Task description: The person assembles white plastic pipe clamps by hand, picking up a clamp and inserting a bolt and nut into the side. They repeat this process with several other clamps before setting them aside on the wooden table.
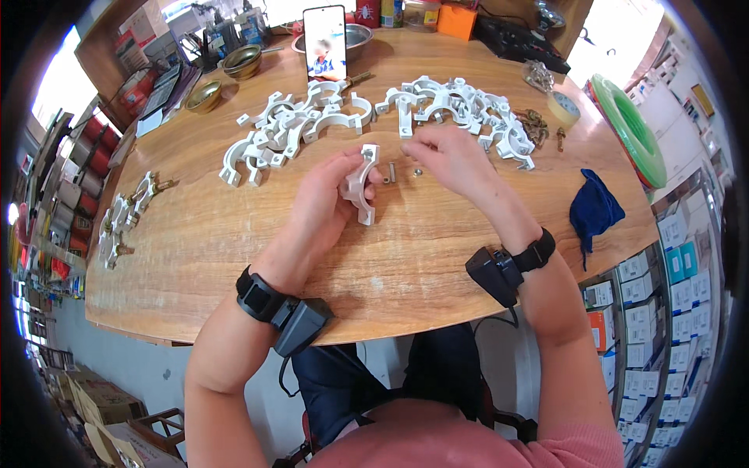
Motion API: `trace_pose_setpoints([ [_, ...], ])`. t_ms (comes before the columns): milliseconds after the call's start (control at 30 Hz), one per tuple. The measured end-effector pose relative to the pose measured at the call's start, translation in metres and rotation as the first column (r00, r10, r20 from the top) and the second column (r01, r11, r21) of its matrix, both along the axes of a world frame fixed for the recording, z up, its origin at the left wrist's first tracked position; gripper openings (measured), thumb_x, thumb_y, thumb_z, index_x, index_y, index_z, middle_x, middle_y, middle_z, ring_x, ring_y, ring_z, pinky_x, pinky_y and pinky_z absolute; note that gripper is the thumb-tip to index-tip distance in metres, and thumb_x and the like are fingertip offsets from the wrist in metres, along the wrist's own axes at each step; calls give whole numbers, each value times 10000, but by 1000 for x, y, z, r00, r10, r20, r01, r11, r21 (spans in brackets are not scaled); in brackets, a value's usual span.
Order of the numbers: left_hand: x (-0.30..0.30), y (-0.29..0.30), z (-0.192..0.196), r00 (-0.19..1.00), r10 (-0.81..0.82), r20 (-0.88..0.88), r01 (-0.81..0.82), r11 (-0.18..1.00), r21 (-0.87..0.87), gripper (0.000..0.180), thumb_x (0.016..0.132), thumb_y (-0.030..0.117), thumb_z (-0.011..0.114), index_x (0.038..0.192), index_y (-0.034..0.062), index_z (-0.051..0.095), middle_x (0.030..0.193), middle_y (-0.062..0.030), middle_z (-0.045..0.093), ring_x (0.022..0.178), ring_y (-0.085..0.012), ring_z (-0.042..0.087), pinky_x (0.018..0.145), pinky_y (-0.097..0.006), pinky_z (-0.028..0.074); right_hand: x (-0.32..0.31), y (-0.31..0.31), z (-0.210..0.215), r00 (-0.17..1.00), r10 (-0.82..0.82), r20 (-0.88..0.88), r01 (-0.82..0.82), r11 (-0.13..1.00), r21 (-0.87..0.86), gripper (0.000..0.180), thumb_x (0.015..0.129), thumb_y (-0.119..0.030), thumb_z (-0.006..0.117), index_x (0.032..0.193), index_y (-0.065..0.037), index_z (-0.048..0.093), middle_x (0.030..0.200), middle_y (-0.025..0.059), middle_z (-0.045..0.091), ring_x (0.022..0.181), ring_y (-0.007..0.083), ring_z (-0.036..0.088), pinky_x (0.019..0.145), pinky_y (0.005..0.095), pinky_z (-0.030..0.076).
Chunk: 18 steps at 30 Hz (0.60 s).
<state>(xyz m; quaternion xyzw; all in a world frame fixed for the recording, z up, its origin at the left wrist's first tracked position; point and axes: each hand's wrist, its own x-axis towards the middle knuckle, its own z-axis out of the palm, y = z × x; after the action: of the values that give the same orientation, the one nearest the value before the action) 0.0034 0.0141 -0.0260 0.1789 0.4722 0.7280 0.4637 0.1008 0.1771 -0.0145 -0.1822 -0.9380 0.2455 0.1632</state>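
A white plastic pipe clamp half (360, 189) stands upright in my left hand (321, 192), its curved inner side turned to the left hand's palm or fingers; I cannot tell exactly how it seats. My right hand (455, 160) has its thumb and fingers pinched together just in front of the right-hand clamp pile; whatever sits between the fingertips is too small to make out. Between both hands a small screw (392, 172) and a nut (417, 171) lie on the wooden table (437, 265). Beyond the left hand spreads one heap of white clamps (292, 129), beyond the right another heap (460, 105).
Clamps with brass-coloured bolts (125, 214) lie at the left edge. A phone (325, 43) stands at the back. To the right are loose bolts (533, 125), a tape roll (563, 108), a blue cloth pouch (594, 207) and a green coil (628, 129).
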Motion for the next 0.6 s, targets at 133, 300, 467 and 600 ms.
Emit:
trace_pose_setpoints([
  [133,-1,0,-1,999,-37,21,36,997,69,226,872,196,437,1036,45,477,743,-28,561,612,-98,493,567,-227,406,-2,-8,9,995,28,-98,-69,895,-440,358,843,-338,515,782,0,613,669,34,585,593,90,525,527,224,410],
  [300,5,1,3,996,-86,-4,86,989,123,243,873,201,468,1060,49,500,755,-4,557,617,-78,470,580,-208,383,-1,-16,8,983,91,-159,-175,724,-667,358,839,-352,519,857,-14,634,662,16,599,568,80,531,528,219,427],
  [467,5,2,4,996,-79,40,73,989,130,256,872,201,475,1080,57,508,759,3,557,617,-71,464,578,-202,376,-1,-19,7,984,132,-117,-172,571,-803,261,861,-269,504,860,-23,589,653,7,543,569,75,496,488,197,360],
  [600,0,0,2,999,-38,-5,38,988,151,258,864,194,494,1084,60,518,766,-1,564,606,-72,455,570,-202,372,-4,-20,2,972,113,-206,-235,444,-865,243,857,-256,510,863,-23,580,668,10,544,581,75,504,480,190,348],
])
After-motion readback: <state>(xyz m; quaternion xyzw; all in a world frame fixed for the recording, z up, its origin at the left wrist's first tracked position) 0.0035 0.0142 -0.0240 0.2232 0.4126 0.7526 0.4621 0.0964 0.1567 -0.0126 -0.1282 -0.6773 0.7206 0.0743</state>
